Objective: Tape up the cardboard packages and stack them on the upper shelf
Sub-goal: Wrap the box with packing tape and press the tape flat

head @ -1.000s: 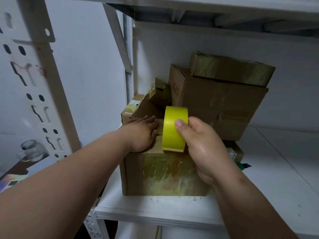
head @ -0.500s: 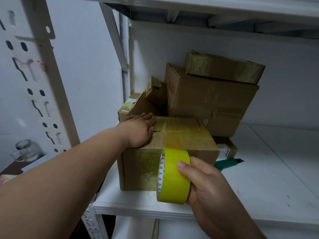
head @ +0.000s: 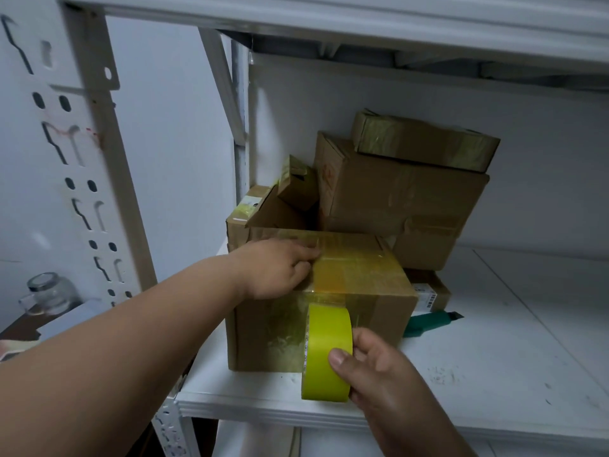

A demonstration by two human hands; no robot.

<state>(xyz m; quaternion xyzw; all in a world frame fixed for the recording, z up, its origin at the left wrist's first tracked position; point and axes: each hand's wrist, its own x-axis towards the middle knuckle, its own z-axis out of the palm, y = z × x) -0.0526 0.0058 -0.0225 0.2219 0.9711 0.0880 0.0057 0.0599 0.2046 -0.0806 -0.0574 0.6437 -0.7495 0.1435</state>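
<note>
- Nearest, right hand (head: 389,374) pinches yellow tape roll (head: 326,354), thumb on its outer face, fingers curled behind; roll sits upright against front face of cardboard box (head: 379,311), low, near shelf front edge.
- Tape strip (head: 329,278) runs from roll up over box's top front edge and across the top seam.
- Left hand (head: 276,272) lies on box top at its left front corner, fingers mostly flat, pressing down beside the strip; grips nothing.
- Box stands on white shelf (head: 494,374), close to its front left corner.
- Green utility knife (head: 428,324) lies on shelf just right of box, partly hidden behind it.
- Farther back: pile of taped boxes (head: 402,192) at shelf's rear left, one small box tilted.
- Upper shelf (head: 362,24) overhead; nothing seen stacked there.
- Risks, judged: strip could wrinkle or lift if the roll's pull goes slack or skews; box could slide toward the front edge if the left hand eases off; tape not yet cut, knife out of both hands.
</note>
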